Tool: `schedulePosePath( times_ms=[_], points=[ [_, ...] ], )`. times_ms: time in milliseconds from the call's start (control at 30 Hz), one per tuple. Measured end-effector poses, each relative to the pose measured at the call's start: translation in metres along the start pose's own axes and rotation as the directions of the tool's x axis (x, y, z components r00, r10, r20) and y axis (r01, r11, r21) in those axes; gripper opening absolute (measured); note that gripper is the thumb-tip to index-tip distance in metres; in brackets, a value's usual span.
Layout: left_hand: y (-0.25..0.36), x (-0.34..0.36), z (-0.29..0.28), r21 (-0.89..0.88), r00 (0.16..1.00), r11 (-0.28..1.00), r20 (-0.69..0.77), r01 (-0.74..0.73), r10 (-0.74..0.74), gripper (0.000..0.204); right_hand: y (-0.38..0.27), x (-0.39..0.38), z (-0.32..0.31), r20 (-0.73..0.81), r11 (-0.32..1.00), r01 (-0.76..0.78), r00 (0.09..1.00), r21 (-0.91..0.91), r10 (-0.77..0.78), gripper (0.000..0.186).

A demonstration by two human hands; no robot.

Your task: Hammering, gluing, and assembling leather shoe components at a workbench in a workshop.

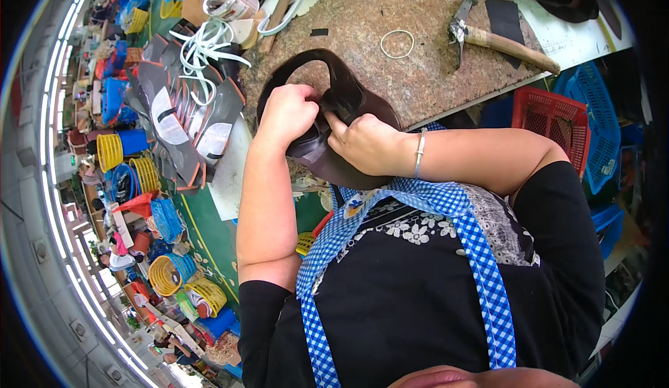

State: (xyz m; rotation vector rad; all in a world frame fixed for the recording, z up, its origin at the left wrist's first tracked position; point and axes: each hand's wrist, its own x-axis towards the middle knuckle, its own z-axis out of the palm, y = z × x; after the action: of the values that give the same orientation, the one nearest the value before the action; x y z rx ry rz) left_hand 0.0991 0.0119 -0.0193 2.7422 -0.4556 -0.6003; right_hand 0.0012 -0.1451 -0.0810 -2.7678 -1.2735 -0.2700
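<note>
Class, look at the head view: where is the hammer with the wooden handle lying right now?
The hammer lies on the brown work board at upper right, right of the rubber band, beyond both hands.

Hands: two, left hand (286, 112) and right hand (368, 144)
Dark leather shoe upper (341, 102): one
Hammer (498, 39): one
Rubber band (397, 43): one
Red basket (554, 119): one
</note>
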Motion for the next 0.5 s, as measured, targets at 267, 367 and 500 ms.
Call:
schedulePosePath(
  times_ms=[267,367,500],
  points=[
    [0.000,-0.064,0.077,0.251,0.832,0.935,-0.438,-0.249,0.340,0.037,0.024,-0.024,-0.018,-0.398,0.821,0.143,0.911,0.553,0.110,0.016],
    [0.000,-0.068,0.104,0.162,0.873,0.956,-0.392,-0.245,0.290,0.048,0.037,-0.005,-0.023,-0.352,0.859,0.062,0.925,0.508,0.142,0.040],
    [-0.019,-0.076,0.121,0.226,0.774,0.915,-0.488,-0.335,0.403,0.050,0.057,-0.035,0.000,-0.170,0.929,0.139,0.982,0.342,-0.084,0.057]
  ],
)
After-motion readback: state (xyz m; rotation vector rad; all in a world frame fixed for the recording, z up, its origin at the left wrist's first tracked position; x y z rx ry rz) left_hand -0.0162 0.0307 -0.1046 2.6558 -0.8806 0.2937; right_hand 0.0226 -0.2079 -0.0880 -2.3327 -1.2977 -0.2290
